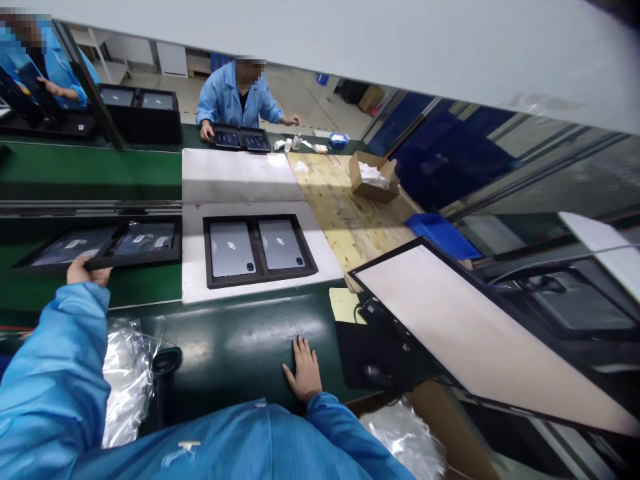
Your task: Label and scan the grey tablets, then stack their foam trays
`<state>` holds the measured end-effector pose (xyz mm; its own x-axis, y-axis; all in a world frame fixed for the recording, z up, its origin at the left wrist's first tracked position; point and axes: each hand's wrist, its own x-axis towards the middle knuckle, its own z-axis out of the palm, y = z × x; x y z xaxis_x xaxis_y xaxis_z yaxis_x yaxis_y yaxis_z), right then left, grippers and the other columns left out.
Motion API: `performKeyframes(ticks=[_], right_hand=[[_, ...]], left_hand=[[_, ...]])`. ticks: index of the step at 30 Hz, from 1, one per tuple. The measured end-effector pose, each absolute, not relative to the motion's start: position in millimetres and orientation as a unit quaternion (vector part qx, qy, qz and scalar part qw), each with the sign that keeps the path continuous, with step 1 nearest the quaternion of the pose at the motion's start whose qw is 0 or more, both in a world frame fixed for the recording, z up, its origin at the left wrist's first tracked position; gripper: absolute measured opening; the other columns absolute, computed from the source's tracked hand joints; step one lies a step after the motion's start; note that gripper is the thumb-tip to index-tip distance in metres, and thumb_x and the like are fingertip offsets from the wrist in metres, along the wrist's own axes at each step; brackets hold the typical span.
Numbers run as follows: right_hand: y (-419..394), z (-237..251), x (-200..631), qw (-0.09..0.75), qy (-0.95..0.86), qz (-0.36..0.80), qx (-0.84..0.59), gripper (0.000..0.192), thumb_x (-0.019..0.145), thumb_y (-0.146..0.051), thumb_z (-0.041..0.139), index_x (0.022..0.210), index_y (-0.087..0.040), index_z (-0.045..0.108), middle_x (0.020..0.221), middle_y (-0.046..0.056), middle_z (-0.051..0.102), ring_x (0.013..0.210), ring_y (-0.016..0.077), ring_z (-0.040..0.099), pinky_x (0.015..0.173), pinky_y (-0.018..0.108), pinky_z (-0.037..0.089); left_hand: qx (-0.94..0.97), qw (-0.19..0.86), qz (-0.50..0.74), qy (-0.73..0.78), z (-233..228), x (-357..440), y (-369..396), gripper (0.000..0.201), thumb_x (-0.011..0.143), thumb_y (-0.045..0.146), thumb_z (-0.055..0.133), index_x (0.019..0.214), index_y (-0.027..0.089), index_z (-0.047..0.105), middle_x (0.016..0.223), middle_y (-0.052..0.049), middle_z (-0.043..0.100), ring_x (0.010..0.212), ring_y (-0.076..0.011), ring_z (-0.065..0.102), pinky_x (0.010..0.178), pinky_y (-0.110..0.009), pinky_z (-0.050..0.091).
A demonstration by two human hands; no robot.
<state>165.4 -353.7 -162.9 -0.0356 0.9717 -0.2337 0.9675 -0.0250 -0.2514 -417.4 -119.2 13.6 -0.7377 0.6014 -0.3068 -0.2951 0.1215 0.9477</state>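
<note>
Item 1: your left hand (86, 271), at ten o'clock of the bench, gripped the near edge of a black tray (103, 245); fingers curled over the rim, thumb side up, pinching the tray's lip. The tray lay on the green belt (90, 175) and carried two bagged tablets (145, 237) side by side.

Item 2: your right hand (303, 369), at six o'clock, lay flat, palm down, on the dark green bench top (235, 347); fingers straight and slightly spread, holding nothing.

Item 3: a second black tray (259, 250), at twelve o'clock just beyond your right hand, rested on a white board (235, 177); two grey tablets (231, 249) lay back-up in it, one per compartment.

Item 4: a monitor (480, 333), at three o'clock, tilted, screen blank white. A mouse (374, 375) sat on a black mat beside it.

Item 5: crumpled clear plastic bags (125, 380) at eight o'clock, near your left sleeve.

Item 6: a cardboard box (373, 177) at one o'clock on the wooden top.

Item 7: a co-worker (237, 97) in blue at twelve o'clock, far end, hand on another tray.
</note>
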Motion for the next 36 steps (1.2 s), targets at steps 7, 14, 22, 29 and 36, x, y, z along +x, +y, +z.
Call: performKeyframes(ticks=[7, 14, 22, 29, 36], right_hand=[[-325.9, -126.4, 151.1, 0.156, -0.587, 0.34, -0.718, 0.057, 0.087, -0.049, 0.061, 0.128, -0.01, 0.072, 0.15, 0.023, 0.054, 0.147, 0.0381, 0.045, 0.121, 0.053, 0.036], [-279.7, -22.1, 159.2, 0.432, -0.334, 0.699, -0.461, 0.075, 0.082, -0.081, 0.061, 0.131, -0.026, 0.067, 0.132, 0.012, 0.07, 0.118, 0.031, 0.069, 0.091, 0.044, 0.059], [-309.7, -33.8, 253.1, 0.409, -0.376, 0.501, -0.663, 0.066, 0.066, -0.072, 0.079, 0.103, -0.017, 0.077, 0.119, 0.013, 0.075, 0.123, 0.033, 0.066, 0.105, 0.042, 0.054], [-347.5, -75.5, 280.2, 0.341, -0.389, 0.574, -0.635, 0.068, 0.055, -0.065, 0.085, 0.099, -0.013, 0.079, 0.105, 0.014, 0.079, 0.101, 0.0333, 0.074, 0.091, 0.042, 0.059], [-331.1, -88.5, 277.2, 0.371, -0.371, 0.593, -0.612, 0.06, 0.061, -0.061, 0.083, 0.1, -0.016, 0.079, 0.109, 0.013, 0.078, 0.103, 0.0311, 0.074, 0.092, 0.04, 0.059]], left_hand=[[0.085, 0.393, 0.772, 0.492, 92.2, -337.2, -166.1, 0.025, 0.064, 0.012, 0.05, 0.088, 0.018, 0.047, 0.092, -0.006, 0.071, 0.106, -0.0167, 0.067, 0.096, -0.027, 0.058], [0.069, 0.503, 0.736, 0.448, 81.5, -173.3, -309.6, 0.041, 0.059, 0.019, 0.073, 0.1, 0.013, 0.07, 0.095, -0.009, 0.077, 0.114, -0.0292, 0.068, 0.1, -0.036, 0.059], [0.017, 0.622, 0.638, 0.454, 1.7, -8.7, -422.2, 0.061, 0.052, 0.019, 0.094, 0.109, 0.013, 0.073, 0.104, -0.013, 0.077, 0.119, -0.0386, 0.067, 0.11, -0.051, 0.053], [-0.16, 0.637, 0.548, 0.518, -53.5, 24.8, -460.1, 0.01, 0.081, 0.005, 0.073, 0.09, 0.008, 0.07, 0.093, -0.017, 0.076, 0.102, -0.0305, 0.075, 0.092, -0.038, 0.065], [-0.16, 0.605, 0.541, 0.561, -65.7, 30.0, -455.7, 0.003, 0.089, 0.006, 0.068, 0.086, 0.008, 0.067, 0.094, -0.016, 0.076, 0.09, -0.0248, 0.077, 0.084, -0.031, 0.066]])
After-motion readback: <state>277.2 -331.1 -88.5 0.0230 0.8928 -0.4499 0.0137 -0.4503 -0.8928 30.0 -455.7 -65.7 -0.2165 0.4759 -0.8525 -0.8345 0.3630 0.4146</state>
